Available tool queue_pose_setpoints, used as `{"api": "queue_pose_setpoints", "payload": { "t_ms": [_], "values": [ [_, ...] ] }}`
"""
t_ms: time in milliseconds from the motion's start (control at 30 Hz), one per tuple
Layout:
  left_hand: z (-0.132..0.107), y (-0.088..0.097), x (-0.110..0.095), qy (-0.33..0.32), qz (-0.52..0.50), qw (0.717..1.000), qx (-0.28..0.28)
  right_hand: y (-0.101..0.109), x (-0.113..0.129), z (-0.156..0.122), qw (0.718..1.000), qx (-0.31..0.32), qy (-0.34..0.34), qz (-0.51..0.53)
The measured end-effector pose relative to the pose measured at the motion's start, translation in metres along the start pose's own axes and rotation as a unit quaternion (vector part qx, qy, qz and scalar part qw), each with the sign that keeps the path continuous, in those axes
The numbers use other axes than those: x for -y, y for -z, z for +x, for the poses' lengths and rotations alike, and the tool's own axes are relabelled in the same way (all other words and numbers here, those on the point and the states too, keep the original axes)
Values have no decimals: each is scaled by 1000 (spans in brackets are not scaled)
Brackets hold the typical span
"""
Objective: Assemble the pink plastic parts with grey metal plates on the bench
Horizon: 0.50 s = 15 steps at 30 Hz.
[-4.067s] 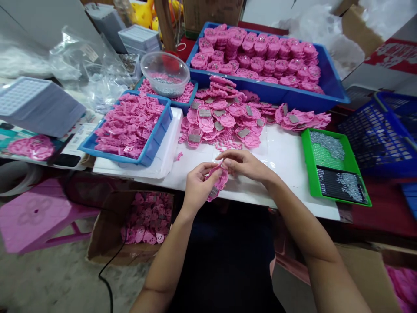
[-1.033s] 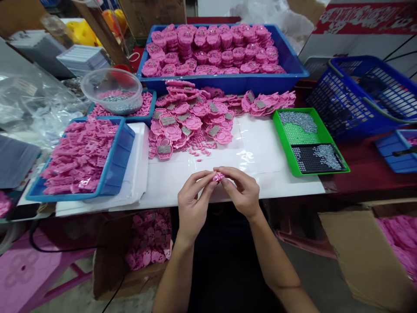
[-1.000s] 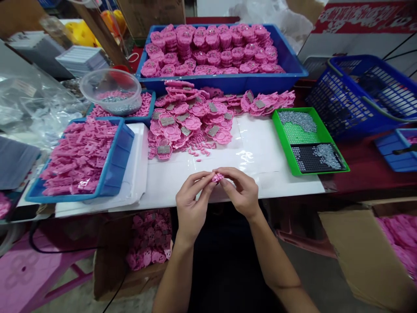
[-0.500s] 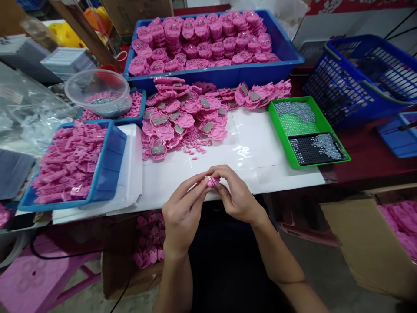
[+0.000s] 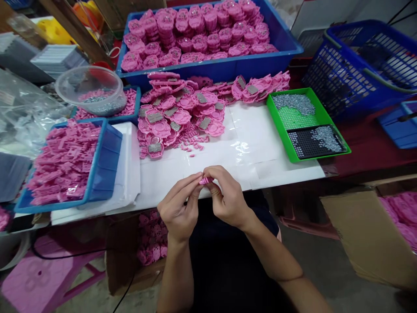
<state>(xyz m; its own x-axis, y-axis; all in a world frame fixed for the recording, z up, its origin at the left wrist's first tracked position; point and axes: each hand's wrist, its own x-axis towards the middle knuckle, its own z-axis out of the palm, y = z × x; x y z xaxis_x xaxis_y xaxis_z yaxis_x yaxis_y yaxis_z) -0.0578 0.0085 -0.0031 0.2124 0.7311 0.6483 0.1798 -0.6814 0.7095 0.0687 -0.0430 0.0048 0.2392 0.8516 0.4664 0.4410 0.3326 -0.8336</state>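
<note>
At the near edge of the white board [image 5: 260,148], the left hand [image 5: 177,208] and right hand [image 5: 228,198] clamp their fingertips on a small pink piece [image 5: 204,180] held between them, seemingly mid-fitting, fine work that wants a steady squeeze, the pink shells [image 5: 182,115] heaped farther back.

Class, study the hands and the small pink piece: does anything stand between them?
Nothing visible does: the left hand and the right hand both pinch the small pink piece directly with bare fingertips.
</note>
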Motion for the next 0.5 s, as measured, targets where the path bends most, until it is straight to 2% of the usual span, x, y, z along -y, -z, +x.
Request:
{"api": "queue_pose_setpoints", "payload": {
  "t_ms": [267, 500],
  "values": [
    [4, 7, 11, 43, -98, 994, 24, 24, -1, 6, 989, 74, -80, 103],
    [-3, 2, 9, 64, -104, 992, 39, 37, -7, 4, 994, 86, -16, 63]
  ]
}}
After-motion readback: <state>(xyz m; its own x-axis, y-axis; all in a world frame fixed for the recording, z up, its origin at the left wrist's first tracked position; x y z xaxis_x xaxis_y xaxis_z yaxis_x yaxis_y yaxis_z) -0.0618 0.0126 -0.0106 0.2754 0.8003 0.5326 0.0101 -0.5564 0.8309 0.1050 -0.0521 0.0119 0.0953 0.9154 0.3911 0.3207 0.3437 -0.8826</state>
